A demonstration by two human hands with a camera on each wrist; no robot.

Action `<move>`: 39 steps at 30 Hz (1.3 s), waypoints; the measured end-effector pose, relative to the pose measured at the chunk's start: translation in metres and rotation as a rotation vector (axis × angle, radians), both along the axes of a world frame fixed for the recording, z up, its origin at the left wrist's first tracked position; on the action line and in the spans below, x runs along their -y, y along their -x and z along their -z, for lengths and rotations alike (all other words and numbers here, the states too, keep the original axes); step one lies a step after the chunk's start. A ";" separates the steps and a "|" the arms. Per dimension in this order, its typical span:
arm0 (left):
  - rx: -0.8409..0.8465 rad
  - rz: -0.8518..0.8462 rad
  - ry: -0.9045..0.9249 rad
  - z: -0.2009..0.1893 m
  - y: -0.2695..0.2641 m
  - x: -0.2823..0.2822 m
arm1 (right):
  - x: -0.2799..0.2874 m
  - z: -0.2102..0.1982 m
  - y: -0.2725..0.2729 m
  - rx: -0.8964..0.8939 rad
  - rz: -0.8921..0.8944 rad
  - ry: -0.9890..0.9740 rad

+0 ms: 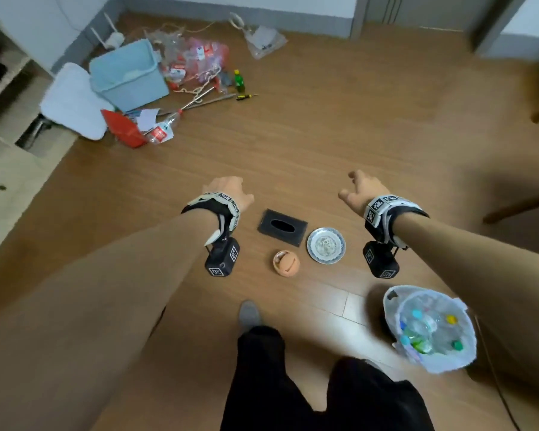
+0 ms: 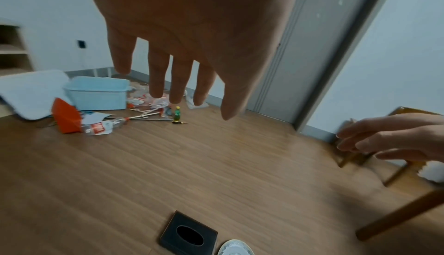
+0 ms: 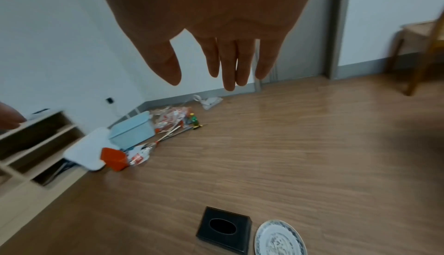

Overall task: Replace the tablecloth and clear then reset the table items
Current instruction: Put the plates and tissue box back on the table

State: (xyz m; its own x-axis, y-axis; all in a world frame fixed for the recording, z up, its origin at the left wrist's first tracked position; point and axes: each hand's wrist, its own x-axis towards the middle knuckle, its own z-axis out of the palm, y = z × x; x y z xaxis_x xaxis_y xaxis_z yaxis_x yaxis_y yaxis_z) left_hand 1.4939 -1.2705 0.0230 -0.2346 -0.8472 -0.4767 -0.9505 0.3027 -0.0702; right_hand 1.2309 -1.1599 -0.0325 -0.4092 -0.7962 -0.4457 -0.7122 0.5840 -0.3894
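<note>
A black tissue box (image 1: 282, 227) lies on the wooden floor, with a blue-patterned white plate (image 1: 326, 245) to its right and a small orange bowl (image 1: 286, 263) in front of it. Both hands hover in the air above and beyond these items. My left hand (image 1: 227, 189) is held out with straight fingers (image 2: 156, 80) and holds nothing. My right hand (image 1: 360, 189) is likewise held out, fingers (image 3: 229, 69) straight and empty. The tissue box (image 2: 190, 235) and plate (image 2: 235, 247) show low in the left wrist view, and box (image 3: 224, 230) and plate (image 3: 280, 238) again in the right wrist view.
A white bin (image 1: 430, 328) full of plastic bottles stands at the right. A pale blue tub (image 1: 128, 74), red dustpan (image 1: 125, 129), bottles and bags litter the far left corner. Wooden chair legs (image 1: 520, 206) are at the right, a low shelf (image 1: 3, 98) at the left.
</note>
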 end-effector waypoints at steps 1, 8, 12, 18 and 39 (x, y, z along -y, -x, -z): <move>-0.009 0.038 -0.009 0.010 0.002 0.019 | 0.006 0.007 -0.001 0.003 0.044 -0.021; -0.088 0.091 -0.145 0.109 0.028 0.090 | 0.035 0.089 -0.015 0.065 0.220 -0.147; -0.211 -0.048 -0.227 0.226 0.040 0.103 | 0.063 0.184 -0.028 0.086 0.231 -0.177; -0.185 0.058 -0.228 0.433 0.056 0.111 | 0.065 0.388 -0.037 0.054 0.188 -0.165; -0.078 0.398 -0.135 0.780 0.094 0.193 | 0.060 0.725 0.051 -0.134 0.265 -0.086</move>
State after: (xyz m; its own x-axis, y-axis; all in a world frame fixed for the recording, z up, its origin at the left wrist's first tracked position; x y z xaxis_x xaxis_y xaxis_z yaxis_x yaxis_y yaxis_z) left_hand 1.3994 -1.4634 -0.7573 -0.5703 -0.6147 -0.5449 -0.7588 0.6482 0.0630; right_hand 1.1799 -1.2200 -0.7571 -0.6574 -0.6157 -0.4344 -0.5724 0.7830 -0.2435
